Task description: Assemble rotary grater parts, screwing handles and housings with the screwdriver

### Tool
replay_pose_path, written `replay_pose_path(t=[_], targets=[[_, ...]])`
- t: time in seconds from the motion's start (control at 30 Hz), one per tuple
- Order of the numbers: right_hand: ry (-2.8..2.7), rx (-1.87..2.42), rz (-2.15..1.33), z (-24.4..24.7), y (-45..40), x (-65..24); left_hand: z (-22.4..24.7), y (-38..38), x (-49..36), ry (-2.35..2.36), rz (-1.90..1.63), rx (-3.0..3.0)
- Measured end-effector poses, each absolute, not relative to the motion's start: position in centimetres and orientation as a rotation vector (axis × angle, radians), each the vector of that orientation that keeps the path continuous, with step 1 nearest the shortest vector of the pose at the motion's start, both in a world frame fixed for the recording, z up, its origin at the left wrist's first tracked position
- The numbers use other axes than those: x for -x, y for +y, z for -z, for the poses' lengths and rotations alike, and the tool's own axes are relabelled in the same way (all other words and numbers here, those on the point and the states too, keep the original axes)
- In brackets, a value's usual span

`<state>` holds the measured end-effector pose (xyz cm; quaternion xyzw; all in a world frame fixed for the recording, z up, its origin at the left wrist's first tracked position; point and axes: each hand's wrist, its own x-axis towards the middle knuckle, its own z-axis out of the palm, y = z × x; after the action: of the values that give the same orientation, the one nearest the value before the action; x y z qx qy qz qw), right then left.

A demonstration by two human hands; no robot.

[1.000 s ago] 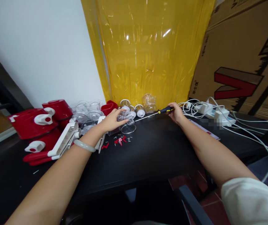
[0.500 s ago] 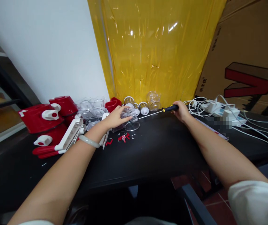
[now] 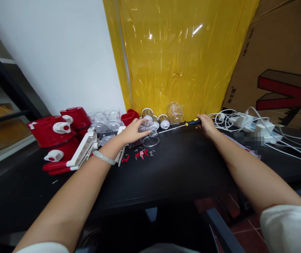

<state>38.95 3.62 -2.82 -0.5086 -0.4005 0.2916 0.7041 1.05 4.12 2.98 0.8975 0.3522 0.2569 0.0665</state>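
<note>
My left hand (image 3: 136, 131) is closed around a clear plastic cup-shaped part (image 3: 151, 140), which lies on its side with its round rim toward me. In my right hand (image 3: 205, 124) is the dark handle of a long screwdriver (image 3: 193, 122). Its thin shaft points left, and the tip meets the clear part or lies just beside it; I cannot tell which. Small red plastic pieces (image 3: 142, 154) and several screws or pins lie on the black table (image 3: 166, 175) in front of my left hand.
Red housings with white knobs (image 3: 53, 131) and white-and-red handles (image 3: 80, 151) stand at left. Clear cups (image 3: 107, 119), red parts (image 3: 128, 117) and mesh cylinders (image 3: 163, 121) line the back. White cables and a power strip (image 3: 268, 135) lie at right, before a cardboard box (image 3: 279, 52).
The whole view has shifted slightly, so everything sits a little further right. Both hands keep their holds on the clear part and the screwdriver.
</note>
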Motion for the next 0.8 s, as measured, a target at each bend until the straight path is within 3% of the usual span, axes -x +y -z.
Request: replay_pose_path(t=[0.33, 0.67, 0.8], targets=[[-0.735, 0.918, -0.888, 2.1, 2.5, -38.0, -2.9, 4.1, -1.0, 1.041, -0.789, -2.694], [-0.840, 1.155, -0.706, 2.8, 3.5, -38.8, -2.8, 4.2, -1.0, 1.041, -0.791, -2.687], [-0.807, 1.029, -0.786, 2.5, 3.1, -38.1, -2.8, 4.2, -1.0, 1.059, -0.795, -2.697]])
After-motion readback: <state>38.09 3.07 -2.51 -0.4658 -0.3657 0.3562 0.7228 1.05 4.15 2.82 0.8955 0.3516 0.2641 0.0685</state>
